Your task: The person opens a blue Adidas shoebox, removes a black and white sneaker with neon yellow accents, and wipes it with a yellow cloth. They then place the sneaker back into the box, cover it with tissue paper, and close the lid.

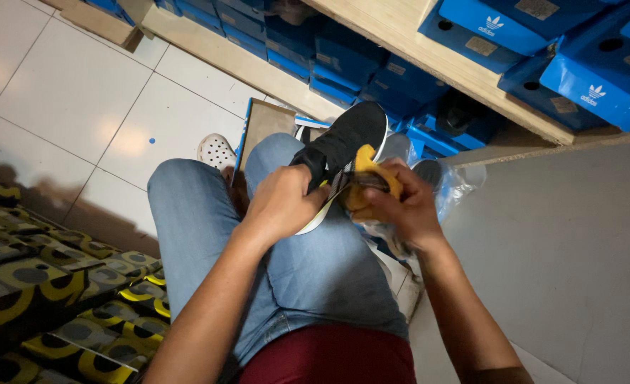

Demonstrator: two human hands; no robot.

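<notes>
- Left hand gripped the black knit sneaker with white sole, held over the denim-clad lap.
- Right hand pinched a yellow cloth against the sneaker's side.

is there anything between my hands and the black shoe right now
Nothing visible. The left hand grips the black shoe directly; the right hand presses a yellow cloth against it.

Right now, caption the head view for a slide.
Seated person's left hand grips black sneaker; right hand presses yellow cloth against it.
</notes>
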